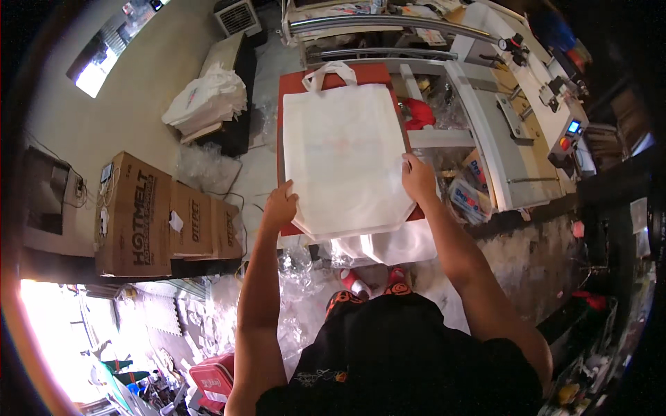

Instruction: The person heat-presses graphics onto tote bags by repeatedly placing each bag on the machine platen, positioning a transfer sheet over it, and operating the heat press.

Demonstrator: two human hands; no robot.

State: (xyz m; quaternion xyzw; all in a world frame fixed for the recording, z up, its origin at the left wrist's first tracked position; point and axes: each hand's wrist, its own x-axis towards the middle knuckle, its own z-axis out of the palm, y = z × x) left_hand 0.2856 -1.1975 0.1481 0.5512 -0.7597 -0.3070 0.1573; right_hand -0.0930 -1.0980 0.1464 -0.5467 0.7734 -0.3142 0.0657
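Note:
A white fabric tote bag (343,170) with two handles lies flat on a reddish-brown board (295,78), its handles folded up over the board's far part. My left hand (282,203) pinches the bag's left edge near the lower corner. On the opposite side, my right hand (418,179) grips the bag's right edge, a little higher up.
A white machine (562,118) with rails and a control panel stands at right. Cardboard boxes (191,222) line the left wall, beyond them a stack of white fabric (208,97). Clear plastic (295,291) lies on the floor around my feet. A red case (211,378) sits lower left.

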